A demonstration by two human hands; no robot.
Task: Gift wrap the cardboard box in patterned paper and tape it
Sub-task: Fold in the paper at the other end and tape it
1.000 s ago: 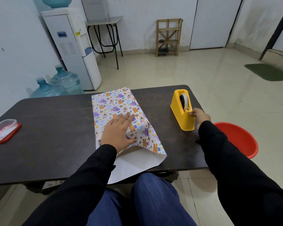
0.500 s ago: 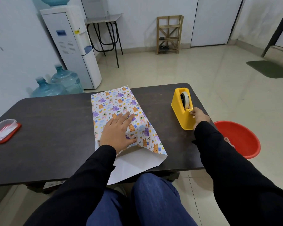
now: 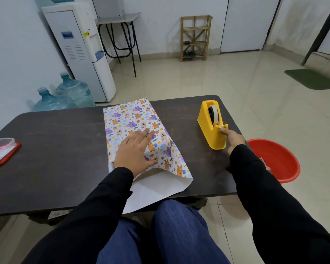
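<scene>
Little has shifted: the left hand (image 3: 134,151) still presses flat on the patterned paper (image 3: 133,119) while the right hand (image 3: 233,137) pinches the tape (image 3: 215,113) at the dispenser (image 3: 211,136), seemingly ready to pull a strip.

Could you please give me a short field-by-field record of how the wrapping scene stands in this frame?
left hand: flat, pressing down on the patterned paper
right hand: fingers curled at the cutter of the yellow tape dispenser, apparently pinching the tape end
paper: folded over on the table, white underside hanging over the near edge
cardboard box: not visible
elsewhere: red-lidded container at the table's left end; red basin on the floor, right
</scene>
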